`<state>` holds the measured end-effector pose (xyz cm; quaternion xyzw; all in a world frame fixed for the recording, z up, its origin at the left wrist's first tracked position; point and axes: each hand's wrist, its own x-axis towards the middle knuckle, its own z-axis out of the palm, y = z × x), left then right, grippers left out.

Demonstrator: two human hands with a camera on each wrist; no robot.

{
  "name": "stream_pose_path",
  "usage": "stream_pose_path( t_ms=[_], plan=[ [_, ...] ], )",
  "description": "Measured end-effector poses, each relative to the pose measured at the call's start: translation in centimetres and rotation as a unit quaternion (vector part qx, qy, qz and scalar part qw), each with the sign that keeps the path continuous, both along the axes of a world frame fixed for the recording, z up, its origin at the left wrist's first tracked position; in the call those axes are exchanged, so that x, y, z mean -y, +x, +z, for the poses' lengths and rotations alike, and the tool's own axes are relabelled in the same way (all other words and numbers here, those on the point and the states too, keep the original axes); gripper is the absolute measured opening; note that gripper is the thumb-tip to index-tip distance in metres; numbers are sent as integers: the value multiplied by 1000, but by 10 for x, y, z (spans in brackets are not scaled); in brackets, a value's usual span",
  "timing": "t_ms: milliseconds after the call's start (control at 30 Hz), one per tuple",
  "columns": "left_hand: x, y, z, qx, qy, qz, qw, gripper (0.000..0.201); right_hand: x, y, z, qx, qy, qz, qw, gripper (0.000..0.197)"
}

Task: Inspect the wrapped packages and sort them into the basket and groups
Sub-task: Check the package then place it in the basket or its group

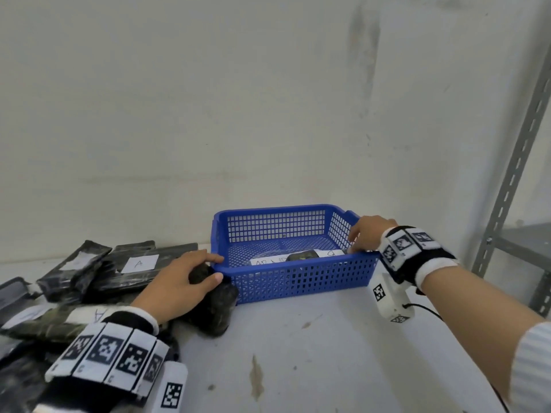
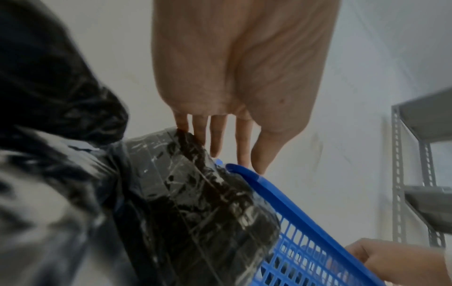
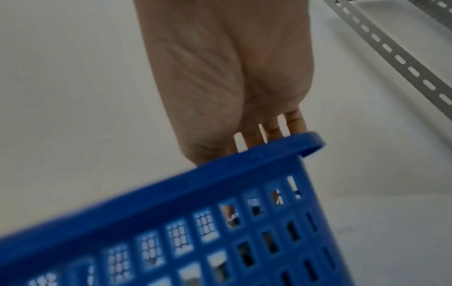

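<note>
Blue basket (image 1: 298,281) rim hides right fingers (image 3: 296,123).

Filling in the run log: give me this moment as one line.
left hand: holds black wrapped package beside basket | right hand: fingers over blue plastic mesh basket rim | basket: holds labelled package

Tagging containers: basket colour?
Blue, with a lattice of holes in walls and floor. The basket shows best in the head view.
</note>
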<state>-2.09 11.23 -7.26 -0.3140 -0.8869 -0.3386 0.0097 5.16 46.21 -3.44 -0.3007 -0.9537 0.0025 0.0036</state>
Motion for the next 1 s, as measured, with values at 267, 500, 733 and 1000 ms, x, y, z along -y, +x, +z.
stream_pose_path(
  t_ms=[267, 500, 733, 1000],
  plan=[
    [37, -22, 16, 59, -58, -15, 996, 81, 35, 27, -2, -351, -188, 16, 917, 21],
    [27, -29, 12, -20, -254, 45, 966, 102, 94, 33, -21, -407, -274, 74, 868, 12],
    [60, -22, 20, 9, -88, 36, 995, 59, 142, 40, -28, -349, -315, 141, 871, 8],
    [105, 25, 54, -25, 103, 2, 994, 54, 211, 48, -1, -185, -498, 177, 828, 65]
  ],
)
